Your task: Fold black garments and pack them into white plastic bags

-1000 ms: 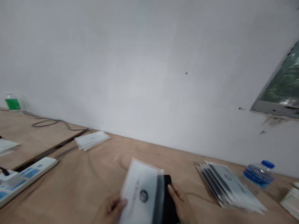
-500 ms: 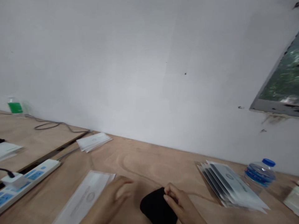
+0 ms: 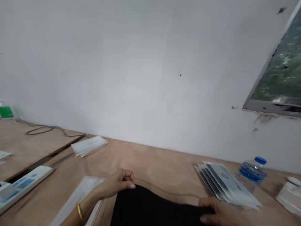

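Observation:
A black cloth (image 3: 155,208) is spread out between my two hands at the bottom of the head view, its lower part cut off by the frame edge. My left hand (image 3: 122,182), with a gold bracelet on the wrist, pinches its upper left corner. At the right end, my right hand (image 3: 213,212) grips the other corner between thumb and fingers, somewhat blurred. Under my left forearm lies a long white printed sleeve (image 3: 75,196), partly covered by the arm. Near my right hand is a fanned stack of clear-and-white packets (image 3: 229,183) with dark contents.
A water bottle (image 3: 254,171) with a blue cap stands behind the packets. A white box (image 3: 290,197) is at the far right. On the left are a power strip (image 3: 25,185), more white packets (image 3: 89,145), a cable (image 3: 47,127) and a green-labelled bottle (image 3: 6,111). A wall (image 3: 141,78) bounds the table.
The black cloth has gone from a small folded shape in my right hand to a wide spread. My left hand has taken its left corner; my right hand has moved right. The view shifted slightly right.

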{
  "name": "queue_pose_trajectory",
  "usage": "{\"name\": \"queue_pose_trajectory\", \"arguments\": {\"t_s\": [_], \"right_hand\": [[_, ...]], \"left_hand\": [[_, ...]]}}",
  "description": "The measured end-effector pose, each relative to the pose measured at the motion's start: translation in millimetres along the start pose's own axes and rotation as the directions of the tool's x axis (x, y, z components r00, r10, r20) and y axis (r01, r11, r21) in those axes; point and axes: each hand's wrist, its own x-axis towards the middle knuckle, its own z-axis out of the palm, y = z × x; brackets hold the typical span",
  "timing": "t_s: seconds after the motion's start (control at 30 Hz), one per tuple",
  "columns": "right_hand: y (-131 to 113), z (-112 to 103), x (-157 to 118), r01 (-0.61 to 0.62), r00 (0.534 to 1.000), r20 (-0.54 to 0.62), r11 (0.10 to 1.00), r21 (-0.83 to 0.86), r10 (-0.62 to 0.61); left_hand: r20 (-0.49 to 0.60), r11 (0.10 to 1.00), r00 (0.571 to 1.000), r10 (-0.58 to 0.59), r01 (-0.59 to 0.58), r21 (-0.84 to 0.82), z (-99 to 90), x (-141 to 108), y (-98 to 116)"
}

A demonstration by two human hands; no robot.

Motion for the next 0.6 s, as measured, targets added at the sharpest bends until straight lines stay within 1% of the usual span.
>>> {"name": "queue_pose_trajectory", "arguments": {"t_s": [0.03, 0.07, 0.1, 0.13, 0.17, 0.2, 0.23, 0.27, 0.3, 0.33, 0.37, 0.4, 0.43, 0.47, 0.5, 0.53, 0.57, 0.6], "right_hand": [[1.8, -9.4, 11.3, 0.065, 0.996, -0.061, 0.996, 0.053, -0.062], [0.5, -18.9, 23.8, 0.149, 0.978, -0.161, 0.984, 0.099, -0.132], [-3.4, -28.8, 36.3, 0.232, 0.939, -0.285, 0.965, 0.121, -0.19], [-9.0, -38.9, 47.7, 0.298, 0.885, -0.407, 0.947, 0.118, -0.227], [-15.3, -48.9, 57.1, 0.341, 0.816, -0.525, 0.935, 0.099, -0.242], [-21.1, -58.0, 64.0, 0.369, 0.745, -0.621, 0.926, 0.079, -0.244], [-25.4, -65.4, 68.2, 0.387, 0.688, -0.685, 0.92, 0.067, -0.239], [-27.2, -70.1, 70.1, 0.396, 0.649, -0.726, 0.916, 0.065, -0.229], [-26.1, -71.4, 70.1, 0.402, 0.621, -0.75, 0.914, 0.058, -0.225], [-21.5, -68.4, 68.9, 0.407, 0.593, -0.771, 0.913, 0.039, -0.232], [-13.4, -60.8, 67.2, 0.408, 0.568, -0.785, 0.913, 0.007, -0.248], [-2.0, -48.7, 65.6, 0.405, 0.555, -0.785, 0.914, -0.033, -0.274], [12.2, -32.7, 64.6, 0.397, 0.547, -0.778, 0.914, -0.085, -0.31], [28.4, -13.9, 64.3, 0.384, 0.572, -0.747, 0.915, -0.122, -0.339], [45.5, 6.4, 64.7, 0.37, 0.615, -0.7, 0.917, -0.149, -0.362], [62.3, 26.3, 65.2, 0.343, 0.652, -0.663, 0.923, -0.175, -0.368], [77.4, 44.4, 65.5, 0.319, 0.707, -0.603, 0.928, -0.192, -0.368], [89.9, 58.8, 65.1, 0.309, 0.774, -0.512, 0.928, -0.209, -0.373]], "left_hand": [[-0.005, 0.999, 1.0, 0.018, -0.017, 0.03, -9.8, 9.1, 3.8], [-0.017, 0.998, 0.999, 0.038, -0.037, 0.058, -18.7, 19.2, 9.7], [-0.048, 0.994, 0.997, 0.064, -0.059, 0.087, -26.4, 29.5, 17.3], [-0.097, 0.989, 0.991, 0.096, -0.084, 0.12, -32.8, 39.0, 26.1], [-0.161, 0.982, 0.978, 0.134, -0.11, 0.154, -37.9, 47.2, 35.1], [-0.232, 0.973, 0.956, 0.178, -0.136, 0.186, -41.3, 53.4, 43.5], [-0.3, 0.963, 0.928, 0.222, -0.161, 0.217, -42.9, 57.3, 50.1], [-0.36, 0.952, 0.894, 0.265, -0.182, 0.246, -42.6, 58.8, 54.1], [-0.409, 0.941, 0.862, 0.301, -0.199, 0.273, -40.1, 58.1, 54.5], [-0.444, 0.933, 0.834, 0.328, -0.211, 0.292, -35.4, 55.3, 50.8], [-0.468, 0.925, 0.812, 0.35, -0.219, 0.311, -28.4, 51.0, 42.7], [-0.478, 0.917, 0.799, 0.366, -0.222, 0.332, -19.5, 45.7, 30.4], [-0.477, 0.912, 0.797, 0.371, -0.216, 0.348, -9.0, 39.8, 14.4], [-0.468, 0.897, 0.794, 0.389, -0.21, 0.39, 2.6, 33.7, -4.2], [-0.437, 0.884, 0.815, 0.38, -0.182, 0.43, 14.6, 27.6, -24.2], [-0.41, 0.878, 0.844, 0.346, -0.137, 0.458, 26.3, 21.8, -44.3], [-0.386, 0.87, 0.873, 0.298, -0.082, 0.486, 37.0, 16.4, -63.4], [-0.368, 0.856, 0.892, 0.264, -0.041, 0.515, 46.2, 11.4, -80.4]]}}
